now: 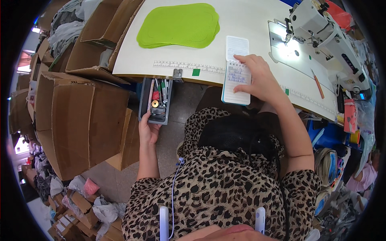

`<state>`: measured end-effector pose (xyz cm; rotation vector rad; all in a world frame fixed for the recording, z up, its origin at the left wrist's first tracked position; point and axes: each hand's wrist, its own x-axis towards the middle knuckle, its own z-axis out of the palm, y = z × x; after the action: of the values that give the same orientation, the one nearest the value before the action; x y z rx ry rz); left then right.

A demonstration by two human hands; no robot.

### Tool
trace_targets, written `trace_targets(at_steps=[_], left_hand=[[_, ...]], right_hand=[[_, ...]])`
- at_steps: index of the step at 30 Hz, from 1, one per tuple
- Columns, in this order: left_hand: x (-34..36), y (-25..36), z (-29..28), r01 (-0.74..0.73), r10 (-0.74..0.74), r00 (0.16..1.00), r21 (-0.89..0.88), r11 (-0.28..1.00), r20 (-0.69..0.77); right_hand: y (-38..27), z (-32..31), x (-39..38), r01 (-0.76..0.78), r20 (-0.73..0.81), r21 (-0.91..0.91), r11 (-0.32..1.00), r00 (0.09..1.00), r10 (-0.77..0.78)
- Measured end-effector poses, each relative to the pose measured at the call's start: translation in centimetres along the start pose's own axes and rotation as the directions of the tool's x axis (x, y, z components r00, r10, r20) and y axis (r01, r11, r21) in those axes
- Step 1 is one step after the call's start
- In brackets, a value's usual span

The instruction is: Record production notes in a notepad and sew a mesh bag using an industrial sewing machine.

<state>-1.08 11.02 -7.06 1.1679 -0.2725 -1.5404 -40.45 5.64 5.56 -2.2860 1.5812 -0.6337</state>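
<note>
My left hand (149, 129) grips the front end of a grey tray (166, 116), pulled out below the table edge, with pens, small tools, a red item and a round brass-coloured piece inside. My right hand (257, 78) holds a small open spiral notepad (235, 94) at the table's front edge, thumb on the lower page and fingers near the spiral. The notepad's upper page lies over the white tabletop (132, 60). Behind and left of it rests a stack of green mesh-textured sheets (177, 24).
A white sewing machine (337, 56) with a lit needle area stands at the right; an orange-handled tool (317, 84) lies before it. Cardboard boxes (72, 120) crowd the left side and piles of bagged grey material lie lower left. A person in pink (360, 180) shows at the far right.
</note>
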Motion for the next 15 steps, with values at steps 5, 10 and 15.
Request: trace_targets(at_steps=[5, 10, 15], left_hand=[[0.1, -0.1, -0.7, 0.008, -0.008, 1.0, -0.009, 1.0, 0.016], [1.0, -0.6, -0.7, 0.039, -0.039, 0.997, -0.003, 0.999, 0.061], [0.4, 0.5, -0.5, 0.059, -0.061, 0.995, 0.027, 0.998, 0.084]], right_hand=[[-1.0, 0.5, -1.3, 0.049, -0.093, -0.044, 0.998, 0.994, -0.053], [-1.0, 1.2, -2.5, 0.215, -0.141, -0.224, 0.951, 0.958, -0.25], [-1.2, 1.2, -2.0, 0.138, -0.109, 0.159, 0.978, 0.987, -0.121]])
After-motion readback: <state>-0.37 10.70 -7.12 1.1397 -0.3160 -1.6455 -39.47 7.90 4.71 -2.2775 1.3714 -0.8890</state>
